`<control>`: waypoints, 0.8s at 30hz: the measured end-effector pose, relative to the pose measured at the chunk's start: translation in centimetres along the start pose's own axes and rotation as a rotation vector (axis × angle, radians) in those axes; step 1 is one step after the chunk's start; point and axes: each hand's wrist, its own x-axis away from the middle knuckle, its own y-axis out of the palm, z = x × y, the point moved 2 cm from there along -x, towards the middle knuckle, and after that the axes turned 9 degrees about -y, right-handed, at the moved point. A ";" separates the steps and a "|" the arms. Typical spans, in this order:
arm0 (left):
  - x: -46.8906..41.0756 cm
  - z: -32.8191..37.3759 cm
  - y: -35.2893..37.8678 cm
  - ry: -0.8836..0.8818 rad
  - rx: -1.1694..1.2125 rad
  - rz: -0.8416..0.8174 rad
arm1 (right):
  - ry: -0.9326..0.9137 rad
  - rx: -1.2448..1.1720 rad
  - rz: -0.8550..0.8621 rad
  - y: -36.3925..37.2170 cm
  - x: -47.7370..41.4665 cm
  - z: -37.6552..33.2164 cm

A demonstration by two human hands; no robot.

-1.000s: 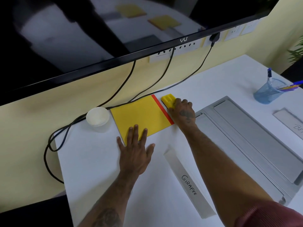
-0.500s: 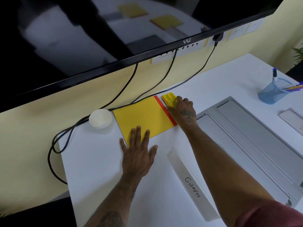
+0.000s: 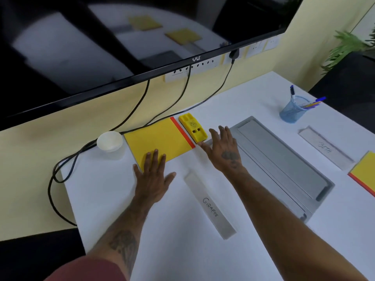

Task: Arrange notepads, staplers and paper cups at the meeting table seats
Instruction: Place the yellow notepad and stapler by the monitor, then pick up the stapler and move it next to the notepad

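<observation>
Paper cups point(image 3: 109, 141), nested in a short stack, stand near the counter's point(image 3: 105, 199) far left corner, just left of the yellow notepad point(image 3: 160, 136). The left hand point(image 3: 152, 179) lies flat and open, fingertips on the notepad's near edge. The yellow stapler point(image 3: 193, 128) lies just right of the notepad's red spine, its long axis parallel to it. The right hand point(image 3: 223, 151), fingers spread and holding nothing, hovers just right of the stapler (thumb tip by its near end, contact unclear), so it is the nearer hand for any nudge.
</observation>
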 end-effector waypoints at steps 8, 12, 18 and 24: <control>5.6 1.2 -4.1 0.132 -0.080 0.055 | 0.049 -0.001 -0.064 -4.9 9.9 0.4; 9.1 3.2 -6.3 0.210 -0.082 0.088 | 0.077 0.007 -0.081 -7.8 15.9 0.9; 16.5 8.8 -9.2 0.324 -0.081 0.134 | 0.139 0.010 -0.069 -13.1 26.5 2.3; 26.2 16.3 -11.6 0.435 -0.028 0.159 | 0.208 0.026 -0.045 -18.0 37.9 4.3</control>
